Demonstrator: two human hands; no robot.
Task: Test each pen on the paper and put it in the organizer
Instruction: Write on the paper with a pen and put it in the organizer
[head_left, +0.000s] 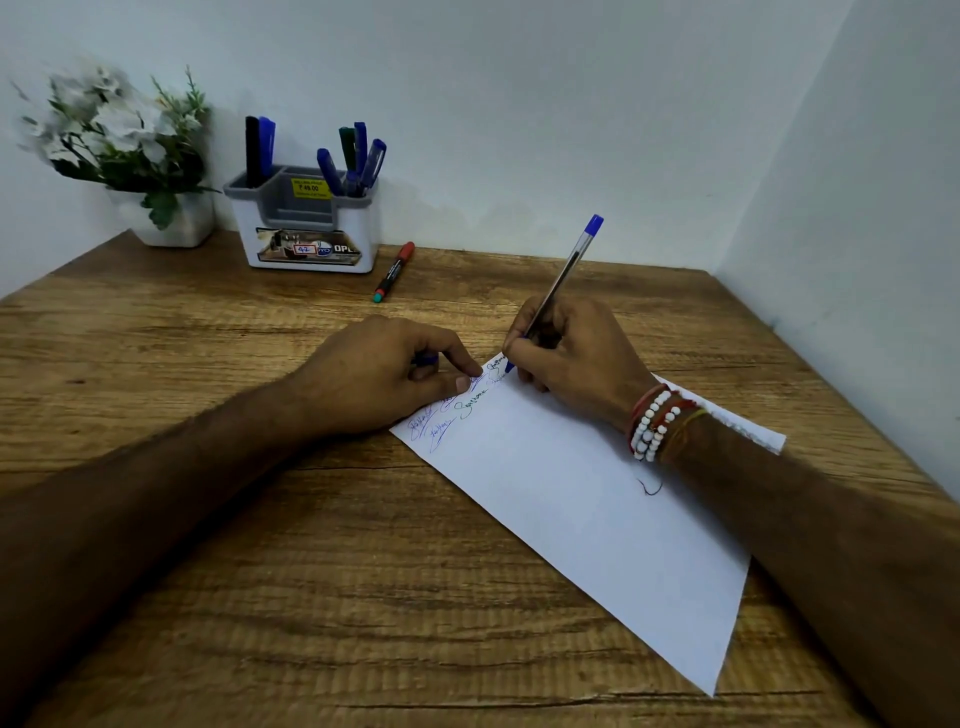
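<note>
A white sheet of paper (571, 499) lies slanted on the wooden desk, with several scribbled words near its top corner. My right hand (576, 353) grips a clear pen with a blue end (569, 265), its tip down on the paper's top corner. My left hand (389, 374) rests on the desk with thumb and forefinger on the paper's edge, and a small blue piece, likely the pen's cap (426, 359), shows under its curled fingers. The grey and white organizer (306, 228) stands at the back and holds several pens. A red and black marker (395, 271) lies beside it.
A white pot of artificial flowers (130, 156) sits at the back left corner. White walls close the desk at the back and on the right. Bare wood of the desk (234, 519) stretches in front of the organizer and along the near edge.
</note>
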